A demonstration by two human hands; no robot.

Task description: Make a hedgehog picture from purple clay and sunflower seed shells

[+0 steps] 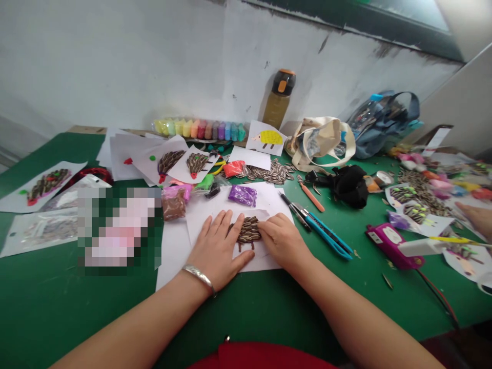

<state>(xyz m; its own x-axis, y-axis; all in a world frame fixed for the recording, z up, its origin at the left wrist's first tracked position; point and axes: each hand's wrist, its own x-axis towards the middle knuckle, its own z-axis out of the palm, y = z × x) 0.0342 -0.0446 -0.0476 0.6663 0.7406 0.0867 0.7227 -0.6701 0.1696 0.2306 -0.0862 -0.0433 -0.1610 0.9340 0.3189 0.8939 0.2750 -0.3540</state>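
A hedgehog picture made of striped sunflower seeds, with small brown legs, lies on white paper in front of me. My left hand rests flat on the paper with its fingers spread, along the left side of the seeds. At the right edge of the seeds, my right hand has its fingers bent and pressed together. Whatever sits between those fingertips is hidden. Just beyond the paper's middle lies a purple clay packet, and a brown clay packet is to its left.
A heap of loose sunflower seeds lies farther back. Blue tweezers, an orange-handled tool and a magenta device are on the right. Finished seed hedgehogs lie back left. Another person's hand is at the far right.
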